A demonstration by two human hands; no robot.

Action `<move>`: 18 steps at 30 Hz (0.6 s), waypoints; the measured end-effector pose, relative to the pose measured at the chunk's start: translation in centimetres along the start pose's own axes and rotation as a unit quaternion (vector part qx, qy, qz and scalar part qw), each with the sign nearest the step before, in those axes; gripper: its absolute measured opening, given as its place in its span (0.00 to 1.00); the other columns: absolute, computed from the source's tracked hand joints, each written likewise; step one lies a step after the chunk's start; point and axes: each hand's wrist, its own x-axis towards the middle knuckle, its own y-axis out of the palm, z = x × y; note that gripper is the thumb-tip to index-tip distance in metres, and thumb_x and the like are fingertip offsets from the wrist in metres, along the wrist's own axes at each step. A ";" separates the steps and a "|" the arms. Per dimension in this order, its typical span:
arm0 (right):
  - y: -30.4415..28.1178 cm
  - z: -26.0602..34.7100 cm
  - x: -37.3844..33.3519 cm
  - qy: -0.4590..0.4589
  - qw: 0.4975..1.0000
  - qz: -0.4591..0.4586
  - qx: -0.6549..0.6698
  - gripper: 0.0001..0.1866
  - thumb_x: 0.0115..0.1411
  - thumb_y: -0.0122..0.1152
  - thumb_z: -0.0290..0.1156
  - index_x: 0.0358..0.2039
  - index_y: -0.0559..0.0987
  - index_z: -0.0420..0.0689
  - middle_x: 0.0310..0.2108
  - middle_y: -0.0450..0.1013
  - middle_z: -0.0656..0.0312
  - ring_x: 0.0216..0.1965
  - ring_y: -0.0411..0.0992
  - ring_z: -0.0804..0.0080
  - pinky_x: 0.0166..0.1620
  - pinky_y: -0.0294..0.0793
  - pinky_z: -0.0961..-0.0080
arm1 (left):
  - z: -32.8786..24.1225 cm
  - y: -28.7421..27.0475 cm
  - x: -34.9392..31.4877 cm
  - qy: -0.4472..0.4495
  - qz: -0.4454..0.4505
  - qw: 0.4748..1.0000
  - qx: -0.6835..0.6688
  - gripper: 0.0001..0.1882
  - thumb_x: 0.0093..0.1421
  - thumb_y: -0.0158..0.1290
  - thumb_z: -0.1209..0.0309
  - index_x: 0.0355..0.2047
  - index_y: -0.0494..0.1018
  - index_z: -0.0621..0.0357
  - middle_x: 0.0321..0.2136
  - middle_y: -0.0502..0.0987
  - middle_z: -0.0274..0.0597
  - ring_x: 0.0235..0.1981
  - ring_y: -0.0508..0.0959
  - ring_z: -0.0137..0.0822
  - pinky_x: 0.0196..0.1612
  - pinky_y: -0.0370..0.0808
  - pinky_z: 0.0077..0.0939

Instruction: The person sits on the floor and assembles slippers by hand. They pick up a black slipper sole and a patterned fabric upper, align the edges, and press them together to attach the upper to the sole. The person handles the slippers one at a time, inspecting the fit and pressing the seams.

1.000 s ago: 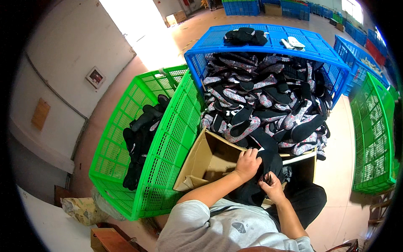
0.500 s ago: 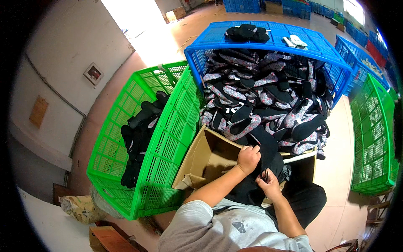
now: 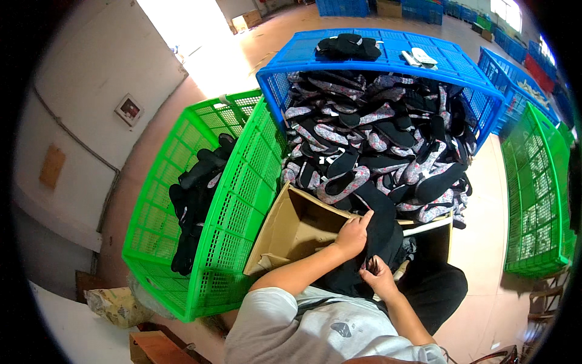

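Over my lap, my left hand (image 3: pixel 353 236) is closed on the edge of a black slipper (image 3: pixel 381 215), its index finger stretched along the side. My right hand (image 3: pixel 379 279) is closed round small dark thread snips (image 3: pixel 371 265), close to the slipper's near end. The blades are small and partly hidden by the fingers, so I cannot tell whether they touch it. Just beyond my hands lies a big heap of black slippers with floral-patterned edges (image 3: pixel 342 185), spilling out of a blue plastic crate (image 3: pixel 379 45) tipped on its side.
An open cardboard box (image 3: pixel 267 233) stands beside my left forearm. Left of it, a green crate (image 3: pixel 239 224) holds black slippers (image 3: pixel 197 200). Several black slippers (image 3: pixel 348 47) and white pieces (image 3: pixel 419 57) lie on the blue crate. Another green crate (image 3: pixel 536 188) stands at the right.
My right hand with the snips has drawn slightly toward my body. The left index finger now stretches out along the slipper. The view has shifted a little.
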 end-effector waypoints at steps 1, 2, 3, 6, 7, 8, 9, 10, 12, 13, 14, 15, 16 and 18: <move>0.0 -0.2 -0.2 -0.002 1.000 -0.004 0.007 0.09 0.61 0.64 0.25 0.31 0.70 0.47 0.26 0.65 0.75 0.28 0.62 0.86 0.33 0.63 0.84 | -0.1 0.0 -0.1 0.005 -0.019 0.999 -0.032 0.30 0.59 0.46 0.74 0.63 0.60 0.66 0.42 0.76 0.54 0.42 0.75 0.52 0.50 0.71 0.43; -0.2 -0.6 -0.3 -0.006 1.000 -0.010 0.015 0.08 0.61 0.64 0.25 0.32 0.71 0.47 0.26 0.66 0.75 0.28 0.62 0.86 0.33 0.63 0.84 | -0.7 -0.5 0.1 0.002 -0.007 1.000 -0.017 0.30 0.58 0.46 0.75 0.63 0.61 0.66 0.41 0.76 0.53 0.42 0.76 0.52 0.49 0.71 0.42; -0.2 -0.8 -0.4 -0.010 1.000 -0.016 0.024 0.08 0.61 0.64 0.26 0.32 0.71 0.47 0.26 0.66 0.75 0.28 0.62 0.87 0.33 0.63 0.84 | -1.3 -1.3 0.3 -0.001 0.004 1.000 -0.001 0.29 0.58 0.47 0.75 0.62 0.62 0.66 0.41 0.77 0.53 0.42 0.76 0.51 0.49 0.72 0.42; -0.5 -0.6 -0.1 0.010 1.000 -0.014 0.026 0.08 0.62 0.64 0.26 0.31 0.71 0.47 0.25 0.66 0.75 0.27 0.62 0.87 0.33 0.63 0.84 | -2.1 -1.7 0.6 -0.012 0.025 0.998 0.055 0.27 0.57 0.47 0.76 0.58 0.66 0.68 0.42 0.76 0.52 0.42 0.76 0.49 0.47 0.73 0.40; -0.6 -0.4 0.0 0.015 0.999 -0.014 0.030 0.08 0.61 0.64 0.26 0.31 0.71 0.47 0.25 0.66 0.75 0.27 0.62 0.87 0.32 0.63 0.84 | -2.2 -1.6 0.6 -0.017 0.029 0.997 0.075 0.26 0.56 0.48 0.76 0.57 0.67 0.68 0.43 0.76 0.52 0.42 0.76 0.48 0.46 0.74 0.39; -0.9 -0.2 -0.1 0.020 0.999 -0.015 0.032 0.08 0.61 0.63 0.25 0.31 0.71 0.47 0.25 0.66 0.75 0.27 0.61 0.87 0.32 0.62 0.84 | -2.3 -1.5 0.8 -0.011 0.030 0.995 0.090 0.25 0.56 0.48 0.76 0.55 0.68 0.69 0.44 0.75 0.52 0.42 0.76 0.47 0.46 0.74 0.38; -1.1 0.1 0.0 0.025 0.999 -0.016 0.033 0.08 0.61 0.63 0.25 0.31 0.71 0.47 0.24 0.65 0.75 0.26 0.61 0.87 0.31 0.62 0.84 | -2.4 -1.3 0.9 -0.006 0.031 0.994 0.104 0.23 0.56 0.49 0.76 0.53 0.70 0.70 0.46 0.75 0.51 0.42 0.76 0.46 0.45 0.75 0.38; -1.2 0.2 0.0 0.027 0.999 -0.017 0.036 0.08 0.61 0.63 0.25 0.31 0.71 0.47 0.24 0.65 0.75 0.26 0.61 0.87 0.31 0.62 0.84 | -2.4 -1.2 1.0 0.000 0.031 0.992 0.119 0.22 0.55 0.49 0.76 0.52 0.71 0.70 0.47 0.74 0.51 0.43 0.76 0.45 0.45 0.75 0.37; -1.4 0.3 0.0 0.035 0.998 -0.020 0.043 0.08 0.61 0.63 0.25 0.31 0.71 0.47 0.24 0.64 0.75 0.25 0.60 0.87 0.29 0.61 0.84 | -2.8 -1.5 1.2 -0.018 0.057 0.989 0.135 0.19 0.54 0.49 0.76 0.46 0.74 0.70 0.48 0.73 0.51 0.43 0.76 0.45 0.44 0.76 0.36; -1.4 0.3 0.0 0.033 0.998 -0.022 0.044 0.08 0.61 0.63 0.25 0.31 0.70 0.48 0.23 0.64 0.75 0.25 0.60 0.87 0.29 0.60 0.84 | -3.0 -1.6 1.3 -0.027 0.070 0.987 0.143 0.17 0.54 0.50 0.75 0.44 0.75 0.70 0.49 0.72 0.51 0.43 0.76 0.45 0.44 0.76 0.35; -1.3 0.2 0.0 0.030 0.998 -0.024 0.046 0.08 0.62 0.63 0.26 0.31 0.70 0.48 0.23 0.64 0.75 0.24 0.60 0.87 0.28 0.60 0.84 | -2.9 -1.6 1.2 -0.027 0.077 0.985 0.154 0.15 0.54 0.50 0.75 0.41 0.76 0.69 0.48 0.73 0.51 0.43 0.76 0.45 0.43 0.77 0.35; -1.2 0.1 0.0 0.028 0.998 -0.025 0.048 0.08 0.62 0.63 0.26 0.31 0.70 0.48 0.23 0.64 0.75 0.24 0.60 0.87 0.27 0.60 0.84 | -2.7 -1.5 1.2 -0.028 0.084 0.982 0.164 0.14 0.53 0.51 0.74 0.38 0.77 0.68 0.48 0.73 0.51 0.43 0.76 0.45 0.43 0.77 0.35; -1.1 0.1 0.0 0.025 0.998 -0.026 0.049 0.08 0.62 0.62 0.26 0.31 0.70 0.48 0.22 0.63 0.75 0.23 0.60 0.87 0.27 0.60 0.84 | -2.6 -1.4 1.1 -0.029 0.090 0.980 0.175 0.12 0.53 0.51 0.74 0.36 0.78 0.67 0.47 0.73 0.51 0.43 0.76 0.46 0.42 0.77 0.35; -0.7 0.9 -0.5 0.053 0.996 -0.036 0.065 0.08 0.62 0.62 0.27 0.31 0.70 0.48 0.23 0.63 0.75 0.23 0.60 0.87 0.26 0.59 0.84 | -3.1 -1.9 0.8 -0.019 0.086 0.976 0.199 0.11 0.53 0.52 0.73 0.33 0.79 0.67 0.46 0.73 0.50 0.42 0.76 0.46 0.40 0.78 0.35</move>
